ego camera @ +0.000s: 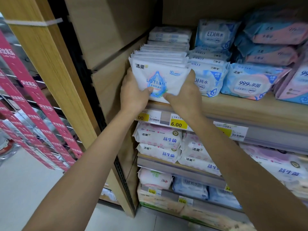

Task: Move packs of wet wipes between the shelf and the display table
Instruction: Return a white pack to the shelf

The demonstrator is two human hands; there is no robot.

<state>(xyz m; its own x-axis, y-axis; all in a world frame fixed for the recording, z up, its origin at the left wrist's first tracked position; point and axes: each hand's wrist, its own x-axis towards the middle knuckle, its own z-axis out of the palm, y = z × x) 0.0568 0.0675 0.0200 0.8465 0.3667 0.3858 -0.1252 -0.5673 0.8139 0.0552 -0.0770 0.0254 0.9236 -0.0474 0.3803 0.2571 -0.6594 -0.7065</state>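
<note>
Wooden shelf (233, 107); outstretched left hand (133, 94), right hand (185, 95) grip pack (160, 75).

Cannot follow fingers of left hand (133, 95) or right hand (185, 95) past the sides of front wipes pack (158, 75); lower corners of that pack covered by both. Can make out only top edges in the row of packs (163, 52) behind it. Read only ".00" on left price tag (146, 116), leading digits behind left wrist. Cannot read fine print on right price tag (240, 130), partly behind right forearm. Noted pink pack (298, 84) cut by right frame edge; top-right packs (275, 34) too blurred for label text.
</note>
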